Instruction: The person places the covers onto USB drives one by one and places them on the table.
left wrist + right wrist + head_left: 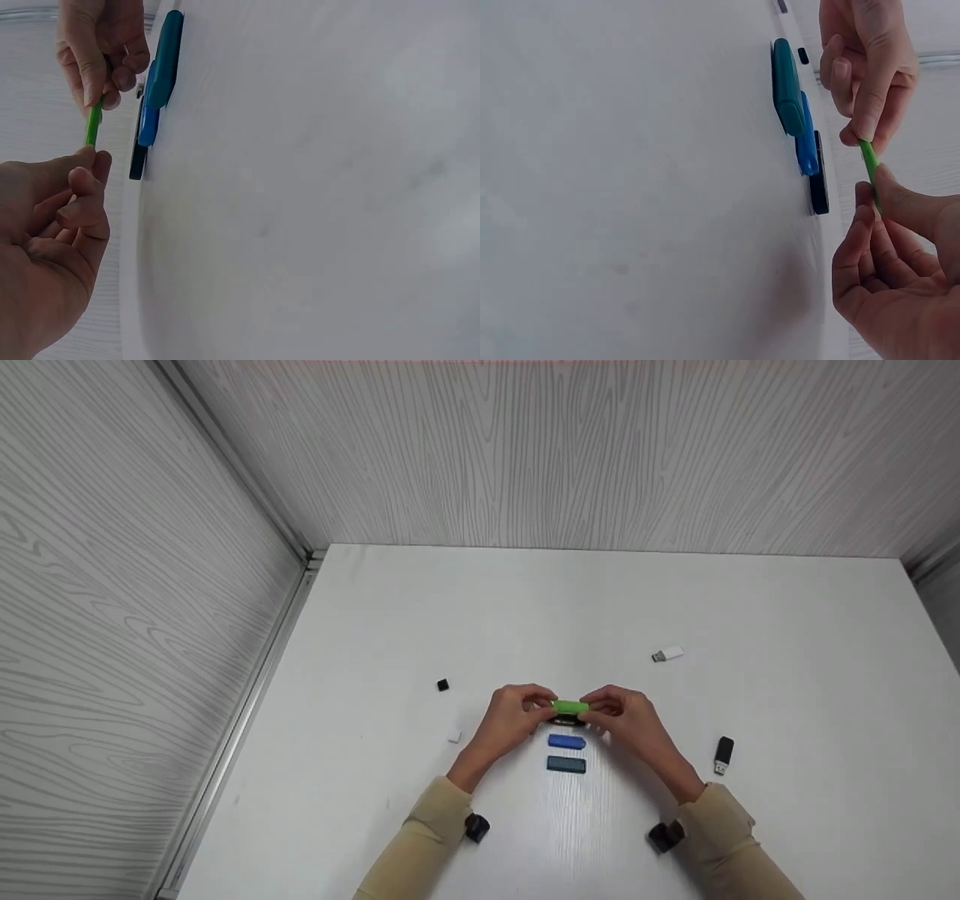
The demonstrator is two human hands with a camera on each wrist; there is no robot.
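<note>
Between both hands is a green USB stick (pixel 571 706), held by its two ends just above the table. My left hand (pixel 517 715) pinches the left end between thumb and fingers. The other end is pinched by my right hand (pixel 628 715). In the left wrist view the green stick (pixel 93 126) is seen nearly edge-on, with fingertips covering both ends. A black stick (pixel 568 721) lies close below it, partly hidden by the hands. Nearer to me, a blue USB stick (pixel 566 742) and a teal stick (pixel 566 765) lie parallel in a column.
A white USB stick (pixel 669 653) lies beyond the right hand, its metal plug exposed. To the right is a black USB stick (pixel 724 754). Left of the hands lie a small black cap (pixel 442 685) and a small white cap (pixel 454 736). Panel walls (pixel 480 457) border the white table (pixel 420 607).
</note>
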